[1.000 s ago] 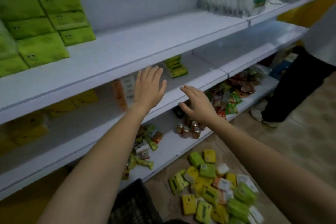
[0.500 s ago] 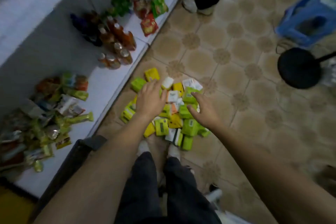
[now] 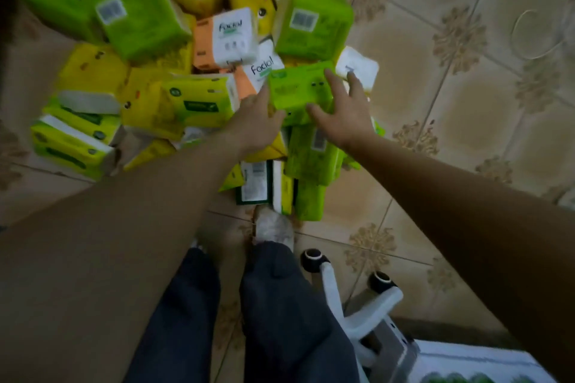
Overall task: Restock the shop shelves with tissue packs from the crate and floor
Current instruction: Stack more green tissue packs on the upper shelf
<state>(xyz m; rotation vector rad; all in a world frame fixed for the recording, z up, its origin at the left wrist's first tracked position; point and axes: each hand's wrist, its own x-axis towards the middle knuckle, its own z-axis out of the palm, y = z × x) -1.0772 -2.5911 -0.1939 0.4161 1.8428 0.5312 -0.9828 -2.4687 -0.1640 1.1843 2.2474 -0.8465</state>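
Centre frame, atop the floor pile [image 3: 130,93], the right hand [image 3: 343,116] pinches the green tissue pack [image 3: 295,88], its grip spread, the left hand [image 3: 255,123] touching its edge, grip indiscernible; squeezing evenly from both sides should lift it cleanly.

Dim, yellowish light left my forearms [image 3: 124,242] dark. Blur smeared the tissue packs [image 3: 77,3] at upper left, and floor tiles [image 3: 466,102] bowed near the right edge.
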